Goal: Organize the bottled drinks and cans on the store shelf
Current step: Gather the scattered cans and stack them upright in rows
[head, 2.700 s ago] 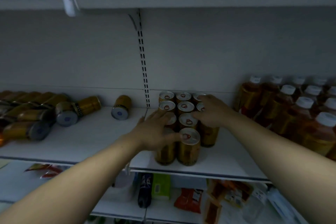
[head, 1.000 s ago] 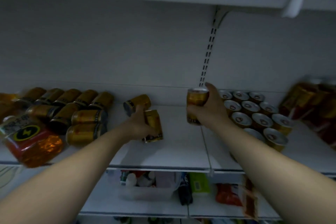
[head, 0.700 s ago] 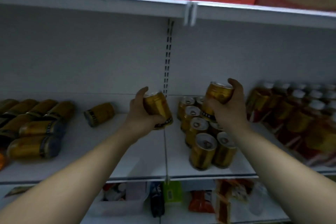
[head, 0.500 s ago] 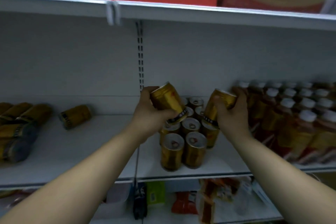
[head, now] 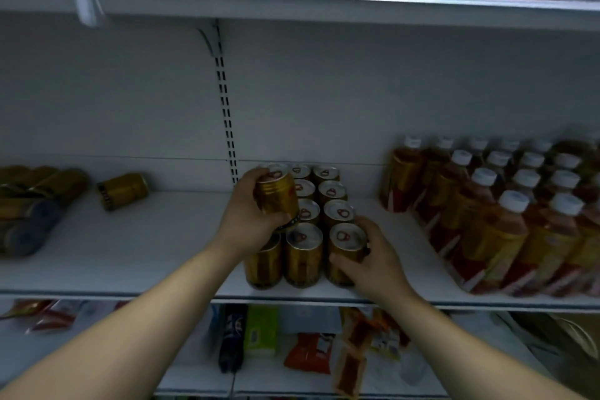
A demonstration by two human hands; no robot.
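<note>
The left hand is wrapping a gold can, holding it tilted above the upright can block. The right hand is clasping the front-right can on the shelf. Sealed, rigid, likely full and slick, they are probably calling for mid-wall grips. Capped bottles are holding amber drink.

upright cans mid-shelf, bottles right, toppled cans left
</note>
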